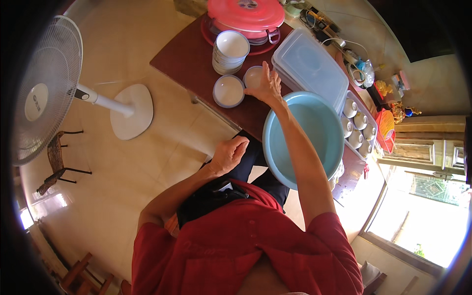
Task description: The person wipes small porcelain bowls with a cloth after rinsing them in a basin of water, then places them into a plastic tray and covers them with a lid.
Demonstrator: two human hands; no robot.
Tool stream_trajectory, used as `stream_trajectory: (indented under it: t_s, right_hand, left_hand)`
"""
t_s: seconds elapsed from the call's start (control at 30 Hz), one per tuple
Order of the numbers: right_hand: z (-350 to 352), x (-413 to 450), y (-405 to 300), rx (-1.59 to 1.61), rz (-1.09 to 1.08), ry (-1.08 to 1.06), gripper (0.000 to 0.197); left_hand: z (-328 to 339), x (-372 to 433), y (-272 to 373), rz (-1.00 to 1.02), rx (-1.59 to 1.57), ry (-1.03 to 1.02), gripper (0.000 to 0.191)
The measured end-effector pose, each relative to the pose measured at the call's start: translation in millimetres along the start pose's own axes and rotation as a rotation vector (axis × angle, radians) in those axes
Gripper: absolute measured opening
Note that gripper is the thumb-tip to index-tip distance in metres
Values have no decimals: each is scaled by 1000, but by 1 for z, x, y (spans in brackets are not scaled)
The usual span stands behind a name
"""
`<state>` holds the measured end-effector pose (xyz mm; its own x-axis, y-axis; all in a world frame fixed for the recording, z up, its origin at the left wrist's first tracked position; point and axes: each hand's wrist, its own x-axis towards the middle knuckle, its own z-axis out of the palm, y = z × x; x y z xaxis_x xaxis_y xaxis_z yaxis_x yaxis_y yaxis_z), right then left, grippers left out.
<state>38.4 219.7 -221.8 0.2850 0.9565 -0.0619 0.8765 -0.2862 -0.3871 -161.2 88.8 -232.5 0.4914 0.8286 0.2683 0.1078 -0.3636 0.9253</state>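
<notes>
My right hand is over the right part of a white bowl on the dark red table, thumb and fingers spread; whether it touches the bowl is hard to tell. Another white bowl with a blue rim stands just left of it. Behind them rises a stack of white bowls. My left hand, its fingers curled and nothing visible in it, is held in front of my body near the table's edge. A large light-blue plastic basin lies under my right forearm, at the table's right part.
Lidded translucent plastic containers are beyond the basin, and a tray of upturned cups is at its right. A pink plastic cover stands at the far end. On the floor at left are a pedestal fan and a chair.
</notes>
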Motion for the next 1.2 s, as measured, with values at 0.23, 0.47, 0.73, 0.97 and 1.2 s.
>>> stream_trajectory:
  t_s: [0.23,0.47,0.73,0.97,1.2]
  right_hand:
    - [-20,-10,4,160,-148,239,119]
    - [-101,-72,2,155,-216,239,111]
    - [-155,-155,54,171,-216,316,108]
    - [-155,-223,149,985,108,265,106]
    - [-161,-250,163,1122,96,335,85]
  left_hand:
    - [-6,20,12,-122,-54,-19,10]
    - [-3,112,54,-350,-221,13,44]
    - [76,133,78,-530,-531,-290,13]
    - [137,124,88,-1053,-1060,-724,21]
    - [192,112,97,-1173,-1148,-944,25]
